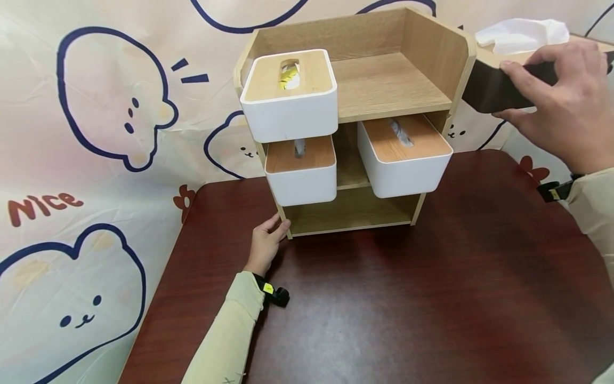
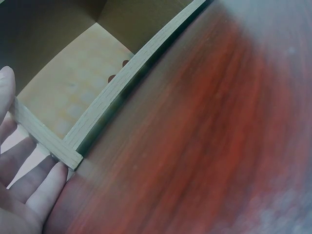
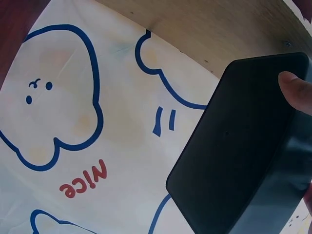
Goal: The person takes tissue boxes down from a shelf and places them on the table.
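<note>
Pale wood-grain open shelf unit [image 1: 384, 85]: holds three white rectangular tissue boxes with wooden lids [image 1: 289, 120], one on top, two a level below; I see their contents only at the slots. Black wood-topped tissue box [image 1: 496, 88]: beside the unit's upper right, gripped and partly covered by the right hand [image 1: 571, 101]. Left hand [image 1: 265, 242]: fingers clasping the unit's lower side edge. White tissue [image 1: 532, 36]: protrudes from the black box.

Cartoon-printed sheeting [image 1: 115, 197] backs a glossy dark-red table [image 1: 384, 298].
</note>
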Demonstrator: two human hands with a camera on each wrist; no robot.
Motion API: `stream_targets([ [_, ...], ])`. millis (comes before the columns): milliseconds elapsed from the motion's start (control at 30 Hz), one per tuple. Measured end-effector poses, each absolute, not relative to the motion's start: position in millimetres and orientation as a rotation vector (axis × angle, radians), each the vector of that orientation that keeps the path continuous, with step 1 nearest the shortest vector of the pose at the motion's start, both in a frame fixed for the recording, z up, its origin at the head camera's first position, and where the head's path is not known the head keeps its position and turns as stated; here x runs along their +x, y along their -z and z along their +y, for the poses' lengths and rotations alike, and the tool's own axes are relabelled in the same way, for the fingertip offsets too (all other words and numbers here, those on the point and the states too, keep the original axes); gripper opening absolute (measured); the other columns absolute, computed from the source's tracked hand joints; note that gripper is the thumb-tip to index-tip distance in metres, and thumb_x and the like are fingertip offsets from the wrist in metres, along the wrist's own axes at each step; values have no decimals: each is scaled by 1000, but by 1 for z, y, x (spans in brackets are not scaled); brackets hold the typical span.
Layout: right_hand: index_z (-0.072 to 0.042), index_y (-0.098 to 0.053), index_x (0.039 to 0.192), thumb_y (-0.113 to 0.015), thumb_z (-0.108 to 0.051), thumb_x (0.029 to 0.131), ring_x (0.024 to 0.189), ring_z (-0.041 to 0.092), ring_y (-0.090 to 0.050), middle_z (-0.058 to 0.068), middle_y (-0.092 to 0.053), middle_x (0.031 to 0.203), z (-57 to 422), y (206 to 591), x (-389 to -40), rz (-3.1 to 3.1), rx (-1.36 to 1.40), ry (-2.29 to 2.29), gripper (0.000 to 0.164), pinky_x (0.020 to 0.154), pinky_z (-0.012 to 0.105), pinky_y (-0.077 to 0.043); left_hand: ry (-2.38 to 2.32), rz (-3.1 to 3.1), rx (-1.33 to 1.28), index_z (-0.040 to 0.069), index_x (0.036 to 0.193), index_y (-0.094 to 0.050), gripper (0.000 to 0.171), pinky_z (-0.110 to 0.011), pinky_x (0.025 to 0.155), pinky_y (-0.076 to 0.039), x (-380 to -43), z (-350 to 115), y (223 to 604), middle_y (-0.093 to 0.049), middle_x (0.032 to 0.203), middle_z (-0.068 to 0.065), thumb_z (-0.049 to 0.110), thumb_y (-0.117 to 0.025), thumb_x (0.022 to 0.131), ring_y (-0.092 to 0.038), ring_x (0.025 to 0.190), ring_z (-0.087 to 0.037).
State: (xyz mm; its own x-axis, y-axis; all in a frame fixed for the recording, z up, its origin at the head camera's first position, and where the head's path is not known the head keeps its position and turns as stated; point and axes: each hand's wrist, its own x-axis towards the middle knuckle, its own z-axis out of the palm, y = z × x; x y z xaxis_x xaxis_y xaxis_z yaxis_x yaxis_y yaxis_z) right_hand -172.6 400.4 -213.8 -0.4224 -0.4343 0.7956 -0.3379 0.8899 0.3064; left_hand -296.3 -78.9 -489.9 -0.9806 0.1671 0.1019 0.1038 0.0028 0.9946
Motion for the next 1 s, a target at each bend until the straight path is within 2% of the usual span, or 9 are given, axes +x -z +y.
stream_targets([
  [333, -6, -62, 126, -83, 5, 62, 109, 56, -40, 33, -47, 115, 398, 222, -173, -2035, 574, 80, 68, 105, 59, -26, -2185, 2187, 292, 2, 139, -52, 64, -25, 87, -51, -296, -78, 490, -47, 143, -15, 33, -74, 87, -61, 112, -24],
  [700, -9, -65, 124, -82, 4, 60, 105, 54, -42, 32, -50, 111, 398, 233, -176, -1993, 573, 12, 67, 104, 58, -27, -2174, 2192, 293, 4, 139, -53, 65, -25, 87, -52, -297, -79, 492, -48, 143, -12, 36, -74, 86, -62, 111, -22],
  [1000, -10, -61, 128, -83, 5, 60, 102, 57, -39, 34, -47, 112, 398, 237, -174, -2034, 570, 38, 73, 96, 66, -29, -2183, 2196, 310, 4, 138, -54, 64, -25, 87, -52, -297, -78, 492, -48, 142, -12, 36, -74, 87, -62, 111, -22],
])
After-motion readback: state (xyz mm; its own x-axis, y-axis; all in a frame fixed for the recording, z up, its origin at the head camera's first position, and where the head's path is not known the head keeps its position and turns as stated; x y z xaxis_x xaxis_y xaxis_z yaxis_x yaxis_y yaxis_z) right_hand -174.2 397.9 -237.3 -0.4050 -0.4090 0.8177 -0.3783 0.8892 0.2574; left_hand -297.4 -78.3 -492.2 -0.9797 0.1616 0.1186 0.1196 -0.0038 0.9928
